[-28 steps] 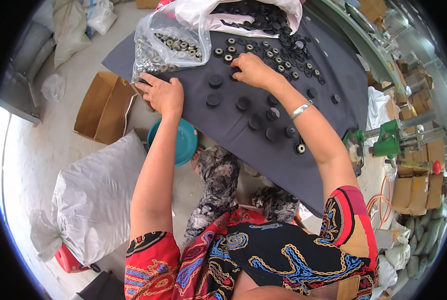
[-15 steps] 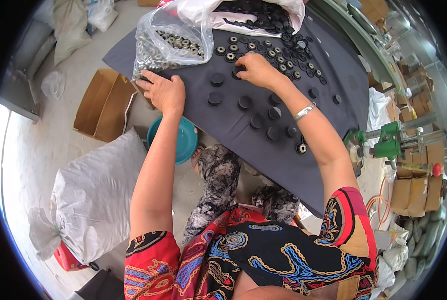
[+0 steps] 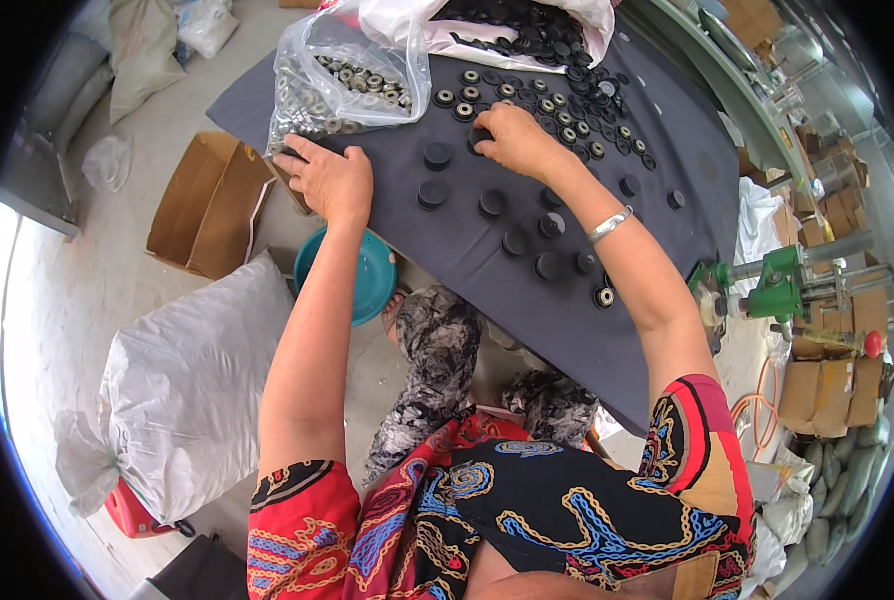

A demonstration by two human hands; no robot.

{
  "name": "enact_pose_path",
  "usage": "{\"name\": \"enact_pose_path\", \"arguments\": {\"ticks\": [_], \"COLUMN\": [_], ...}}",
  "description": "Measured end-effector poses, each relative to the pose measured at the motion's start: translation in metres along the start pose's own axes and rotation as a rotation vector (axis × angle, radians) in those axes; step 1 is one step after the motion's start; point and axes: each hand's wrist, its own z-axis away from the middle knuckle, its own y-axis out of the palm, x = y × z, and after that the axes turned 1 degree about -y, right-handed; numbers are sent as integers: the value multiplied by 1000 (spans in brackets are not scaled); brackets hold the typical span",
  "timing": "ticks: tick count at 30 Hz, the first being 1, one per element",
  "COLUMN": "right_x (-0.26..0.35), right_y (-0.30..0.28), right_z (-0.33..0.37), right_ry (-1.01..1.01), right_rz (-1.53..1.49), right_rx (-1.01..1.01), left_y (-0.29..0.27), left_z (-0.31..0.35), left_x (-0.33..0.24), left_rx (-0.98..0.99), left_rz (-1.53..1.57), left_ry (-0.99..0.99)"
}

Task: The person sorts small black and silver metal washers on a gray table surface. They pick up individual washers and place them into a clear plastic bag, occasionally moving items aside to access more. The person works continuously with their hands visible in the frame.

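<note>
My right hand point(image 3: 519, 142) is at the middle of the dark cloth-covered table, its fingers closed on a round black cap point(image 3: 475, 138) that they partly hide. My left hand point(image 3: 333, 185) rests at the table's left edge with its fingers spread, holding nothing. Just beyond it lies a clear plastic bag point(image 3: 419, 92) of small metal rings point(image 3: 367, 84). Several black caps with metal rings in them point(image 3: 464, 112) lie past my right hand. Nearer to me, several thicker black round pieces point(image 3: 433, 194) are scattered over the cloth.
A whitish bag point(image 3: 597, 30) spills black caps point(image 3: 515, 38) at the table's far end. Left of the table stand an open cardboard box point(image 3: 192, 215), a teal basin point(image 3: 375, 285) and a full white sack point(image 3: 192, 380). A green hand press point(image 3: 775, 283) stands at the right.
</note>
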Motion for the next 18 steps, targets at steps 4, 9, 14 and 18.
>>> {"name": "enact_pose_path", "arguments": {"ticks": [4,9,14,18], "right_x": [0,4,5,15], "right_y": [3,-1,2,2], "right_z": [4,1,3,11], "right_ry": [49,26,-4,-5], "right_rz": [-86,-17,-1,-9], "right_rx": [-2,26,-17,16], "left_y": [0,0,-2,1], "left_z": [0,1,0,-1], "left_x": [1,0,-1,0], "left_rx": [0,1,8,-15], "left_rz": [7,-5,1,4], "left_ry": [3,-2,-8,5]}}
